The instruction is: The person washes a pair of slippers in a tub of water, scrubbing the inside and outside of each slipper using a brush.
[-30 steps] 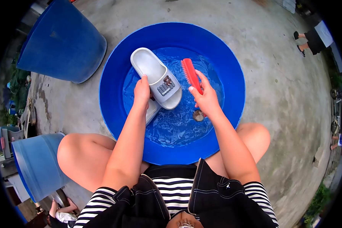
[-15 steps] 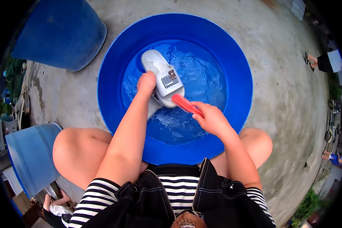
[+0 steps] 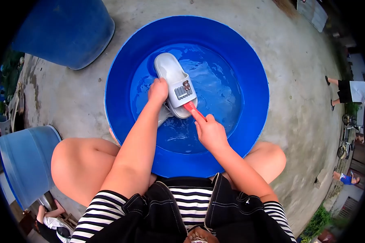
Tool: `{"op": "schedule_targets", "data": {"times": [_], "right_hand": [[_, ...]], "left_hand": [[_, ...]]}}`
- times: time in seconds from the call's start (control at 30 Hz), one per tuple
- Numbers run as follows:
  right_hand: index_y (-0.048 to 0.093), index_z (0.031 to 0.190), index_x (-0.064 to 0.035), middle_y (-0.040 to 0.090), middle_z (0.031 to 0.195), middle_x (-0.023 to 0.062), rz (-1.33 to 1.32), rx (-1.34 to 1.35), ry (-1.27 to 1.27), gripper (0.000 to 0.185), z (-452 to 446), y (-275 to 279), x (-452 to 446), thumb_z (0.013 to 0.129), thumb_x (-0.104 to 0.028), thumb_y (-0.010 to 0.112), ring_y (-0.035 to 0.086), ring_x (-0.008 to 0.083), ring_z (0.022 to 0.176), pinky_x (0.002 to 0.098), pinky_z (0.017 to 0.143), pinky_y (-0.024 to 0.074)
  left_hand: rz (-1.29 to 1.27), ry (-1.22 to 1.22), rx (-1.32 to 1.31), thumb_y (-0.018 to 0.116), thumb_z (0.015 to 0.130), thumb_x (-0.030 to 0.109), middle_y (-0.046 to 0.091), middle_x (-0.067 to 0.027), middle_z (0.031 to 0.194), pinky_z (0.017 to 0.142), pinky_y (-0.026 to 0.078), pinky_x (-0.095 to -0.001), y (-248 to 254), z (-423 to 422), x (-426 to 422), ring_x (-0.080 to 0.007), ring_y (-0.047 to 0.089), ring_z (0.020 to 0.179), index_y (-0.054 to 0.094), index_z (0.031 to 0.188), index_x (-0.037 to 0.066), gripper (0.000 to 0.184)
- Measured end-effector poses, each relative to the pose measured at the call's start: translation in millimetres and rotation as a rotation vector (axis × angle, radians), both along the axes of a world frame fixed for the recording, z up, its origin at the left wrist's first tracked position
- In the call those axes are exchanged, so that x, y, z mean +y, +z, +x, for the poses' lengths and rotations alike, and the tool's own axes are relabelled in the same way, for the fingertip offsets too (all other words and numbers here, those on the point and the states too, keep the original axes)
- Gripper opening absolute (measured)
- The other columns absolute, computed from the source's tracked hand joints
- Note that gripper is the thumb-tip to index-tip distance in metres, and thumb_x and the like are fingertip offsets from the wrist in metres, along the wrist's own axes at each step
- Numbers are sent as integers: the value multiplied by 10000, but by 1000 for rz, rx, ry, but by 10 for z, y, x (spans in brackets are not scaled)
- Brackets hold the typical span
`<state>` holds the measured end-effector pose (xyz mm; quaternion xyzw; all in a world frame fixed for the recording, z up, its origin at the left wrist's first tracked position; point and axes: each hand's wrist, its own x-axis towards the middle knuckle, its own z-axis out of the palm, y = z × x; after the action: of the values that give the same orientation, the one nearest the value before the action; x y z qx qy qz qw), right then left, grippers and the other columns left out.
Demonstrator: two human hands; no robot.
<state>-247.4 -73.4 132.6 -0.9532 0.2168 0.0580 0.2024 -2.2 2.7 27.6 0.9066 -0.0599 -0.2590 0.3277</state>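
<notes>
A pale grey slide slipper (image 3: 172,69) with a bear figure on its strap is tilted above the water in a round blue tub (image 3: 186,162). My left hand (image 3: 158,90) is closed on the slipper's left side. The handle of a red brush (image 3: 196,113) is in my right hand (image 3: 212,131), its far end pushed into the slipper's toe opening under the strap; the bristles are hidden. Below the held slipper, a second pale slipper (image 3: 164,116) lies partly covered in the water.
One large blue tub (image 3: 65,32) stands at the upper left, and a lighter blue barrel (image 3: 30,162) is by my left knee. Concrete floor (image 3: 300,81) surrounds the tub. People and parked bikes (image 3: 344,141) are at the far right; another person (image 3: 52,220) is at the lower left.
My right hand has moved left and slightly down, turning the brush more upright and farther under the strap. The slipper has shifted slightly, still in my left hand.
</notes>
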Motion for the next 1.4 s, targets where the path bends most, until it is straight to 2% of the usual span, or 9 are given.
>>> {"op": "schedule_targets", "data": {"times": [0.33,0.53,0.73,1.03,1.2,1.23,1.27,1.33,1.4], "right_hand": [[498,1492,-253,537,893,188,35,-88,-15,512,-58,-354,201,994,-242,617,646,389,603,511,572,553],[620,1340,-196,606,862,192,-20,-250,-118,342,562,-682,90,1000,-228,595,655,422,699,526,641,556],[586,1424,-220,596,763,203,73,-65,-59,437,163,-308,191,989,-202,616,639,414,644,518,606,533],[592,1392,-200,640,888,204,126,-71,-111,423,307,-342,208,974,-222,650,648,422,724,496,685,545],[682,1296,-134,637,885,147,-174,-393,67,356,108,144,185,950,-217,689,635,313,748,391,728,547],[695,1260,-96,660,922,141,284,-248,121,309,92,241,233,968,-193,668,657,281,781,383,749,555],[708,1225,-59,683,958,134,736,-98,177,270,88,332,282,985,-170,648,679,249,814,375,770,563],[670,1253,-13,722,1086,123,1466,175,269,318,159,447,448,1019,-217,600,708,221,901,379,828,579],[642,1285,-3,719,1148,97,1861,223,334,344,448,650,804,1056,-248,565,701,171,964,356,878,581]], "left_hand": [[25,-84,-17,269,1054,368,627,-332,1261,1062,432,-538,85,18,-1,-500,584,1202,560,1265,-74,570],[-52,-35,76,298,1058,360,629,-341,1247,1050,442,-541,-65,55,33,-500,588,1196,578,1242,-79,552],[-2,-90,-6,303,1066,338,646,-341,1209,1024,463,-547,86,-33,9,-507,613,1149,585,1219,-70,519],[58,-80,-31,282,1066,342,636,-350,1231,1032,469,-526,-86,48,4,-502,632,1126,597,1218,-78,547],[-135,81,428,360,1005,229,698,-300,1114,725,613,-513,-148,224,-139,-430,728,942,644,1103,-110,453],[-148,129,481,396,963,190,698,-308,1077,625,626,-468,193,228,-165,-406,735,940,637,1108,-135,430],[38,-4,520,433,985,268,706,-250,1156,715,622,-447,345,381,-269,-368,736,996,661,1207,-69,463],[542,-501,-71,530,994,387,716,-126,1238,846,588,-431,1004,414,-479,-302,717,1098,679,1301,68,467],[705,-728,-213,583,964,598,690,-80,1314,934,548,-449,1912,438,-853,-283,679,1174,711,1291,148,572]]}}
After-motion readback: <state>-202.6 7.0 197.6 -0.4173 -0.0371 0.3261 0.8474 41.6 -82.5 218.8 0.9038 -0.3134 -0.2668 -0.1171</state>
